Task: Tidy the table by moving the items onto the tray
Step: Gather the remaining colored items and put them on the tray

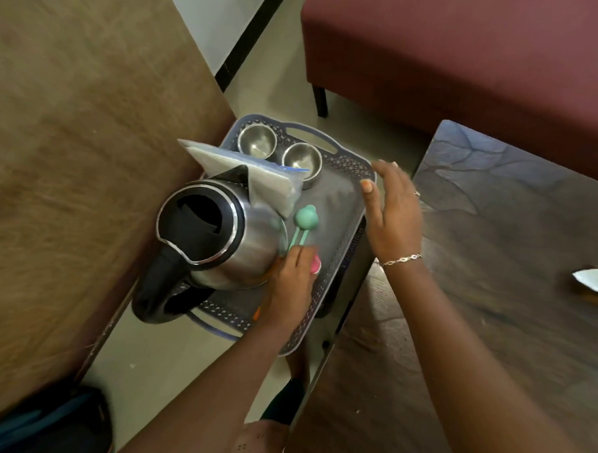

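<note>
A grey perforated tray (344, 166) sits in the gap between two tables. On it stand a steel kettle (218, 233) with a black handle, two steel bowls (257, 140) (301, 159) at the far end, and a clear plastic pouch (245, 171) leaning on the kettle. Two mint-green spoons (304, 221) with a rounded head lie on the tray next to the kettle. My left hand (290, 284) is closed over their handle ends and a pink item (316, 264). My right hand (394, 213) hovers with its fingers spread beside the tray's right rim, holding nothing.
A brown table (71, 148) lies to the left and a dark patterned table (513, 235) to the right, with a white object (595, 278) at its right edge. A maroon sofa (469, 55) stands behind. A dark bag (42, 424) sits at lower left.
</note>
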